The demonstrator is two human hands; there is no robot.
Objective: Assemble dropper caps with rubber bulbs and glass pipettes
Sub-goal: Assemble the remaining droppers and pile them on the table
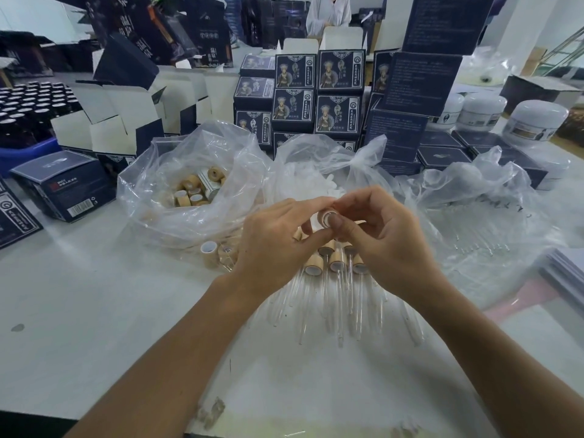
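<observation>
White worktable [94, 311] fills the lower frame; stacked dark-blue printed cartons [316, 93] run across the upper centre.

3 clear plastic bags sit mid-frame. The left bag [189, 172] holds loose tan wood-look dropper caps [192, 191]; the centre bag [316, 165] holds white pieces, probably the rubber bulbs; the right bag [474, 210] holds clear glass pipettes [480, 241].

Finished droppers [331, 279], cap plus glass tube, lie in a fan at centre under the hands.

Left hand [278, 241] and right hand [382, 241] meet at centre frame. Both pinch 1 tan cap [327, 215] between thumb and fingertips, its open white-lined end facing the camera.

Judgement: the bulb is being seated in the cap. Best done by keeping the cap square, pressing evenly around the rim, and checking that the collar sits flush before adding a pipette.

Writing: cartons carry a figure illustration, a round logo and Chinese text, too small to read. The box at left [63, 188] shows a barcode. White jars [534, 121] at upper right have unreadable labels.
</observation>
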